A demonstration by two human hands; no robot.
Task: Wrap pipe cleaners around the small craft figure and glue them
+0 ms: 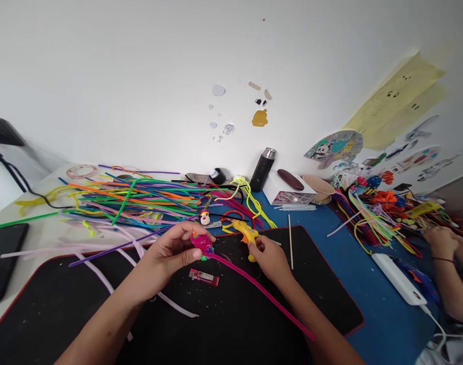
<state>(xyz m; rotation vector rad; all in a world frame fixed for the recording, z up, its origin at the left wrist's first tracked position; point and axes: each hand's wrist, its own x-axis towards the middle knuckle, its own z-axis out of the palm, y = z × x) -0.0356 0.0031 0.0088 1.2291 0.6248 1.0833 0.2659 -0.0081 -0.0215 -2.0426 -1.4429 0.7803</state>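
Observation:
My left hand (174, 256) pinches a small pink curled pipe-cleaner piece (201, 242) with bits of green and blue below it. A long pink pipe cleaner (254, 284) runs from it down to the right, passing over my right forearm. My right hand (269, 258) closes around the handle of a yellow glue gun (239, 226) with an orange trigger; its nozzle points left. Beneath the hands, a red lighter (204, 277) lies on the black mat (231, 324). A small white-faced figure (204, 218) stands behind my left hand.
Coloured pipe cleaners (140, 195) pile up at the back left. A black flask (262, 170) and a white box (288, 190) stand near the wall. Right of the mat lie a wooden stick (291, 241) and a white power strip (398, 279). A co-worker's hands (444, 243) are at far right.

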